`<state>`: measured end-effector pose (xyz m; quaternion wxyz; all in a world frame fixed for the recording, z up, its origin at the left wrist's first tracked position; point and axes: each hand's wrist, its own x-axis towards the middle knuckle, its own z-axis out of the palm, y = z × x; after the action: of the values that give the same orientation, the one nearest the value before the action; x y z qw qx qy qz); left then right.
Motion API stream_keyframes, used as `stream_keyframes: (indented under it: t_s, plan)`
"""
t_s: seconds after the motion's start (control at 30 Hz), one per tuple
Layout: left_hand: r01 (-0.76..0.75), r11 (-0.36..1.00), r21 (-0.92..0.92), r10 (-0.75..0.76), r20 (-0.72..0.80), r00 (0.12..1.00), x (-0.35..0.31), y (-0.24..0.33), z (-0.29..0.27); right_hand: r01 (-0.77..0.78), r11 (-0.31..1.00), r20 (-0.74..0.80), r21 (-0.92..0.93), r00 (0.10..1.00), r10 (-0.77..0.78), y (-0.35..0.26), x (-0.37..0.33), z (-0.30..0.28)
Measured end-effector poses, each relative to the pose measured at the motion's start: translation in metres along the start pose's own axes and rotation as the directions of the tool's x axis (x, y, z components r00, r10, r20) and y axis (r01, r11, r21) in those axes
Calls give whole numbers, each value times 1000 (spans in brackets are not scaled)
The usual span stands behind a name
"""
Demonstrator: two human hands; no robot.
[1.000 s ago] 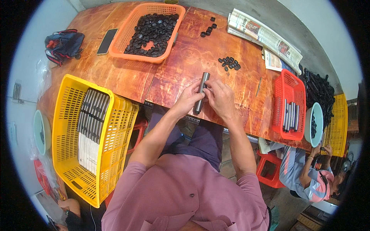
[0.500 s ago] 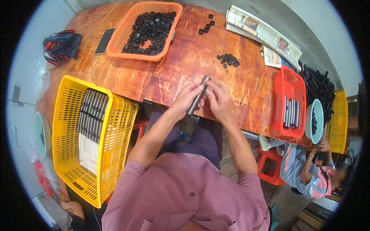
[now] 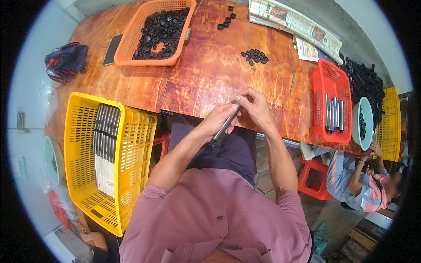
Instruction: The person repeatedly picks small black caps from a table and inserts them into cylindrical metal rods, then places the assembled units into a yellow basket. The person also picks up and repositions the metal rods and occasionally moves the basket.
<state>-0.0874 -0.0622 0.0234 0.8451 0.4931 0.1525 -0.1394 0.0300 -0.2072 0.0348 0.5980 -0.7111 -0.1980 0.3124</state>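
Note:
A slim grey metal tube slants across my lap at the table's front edge, its lower end toward me. My left hand is closed round its middle. The fingers of my right hand pinch together at its upper end, covering that end. Whether a small cap sits under those fingers cannot be made out. Beyond my hands, a cluster of small black round caps lies on the wooden table, and a few more black caps lie farther back.
An orange basket of black caps stands far left near a phone. At my left is a yellow crate holding tubes. A red basket with several tubes and a pale green bowl stand right, near another person.
My right hand has turned in and its fingers have moved onto the tube's upper end. The tube is still in my left hand. The whole view has shifted slightly.

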Motion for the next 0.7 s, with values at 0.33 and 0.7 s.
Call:
stream_keyframes:
  t_s: [0.33,0.7]
  plan:
    - [-126,968,216,127,7,992,4,1,-3,71,993,-43,90,997,-68,-15,-6,-12]
    - [-408,533,741,558,55,828,21,10,1,51,995,-75,82,996,-45,-17,-3,-30]
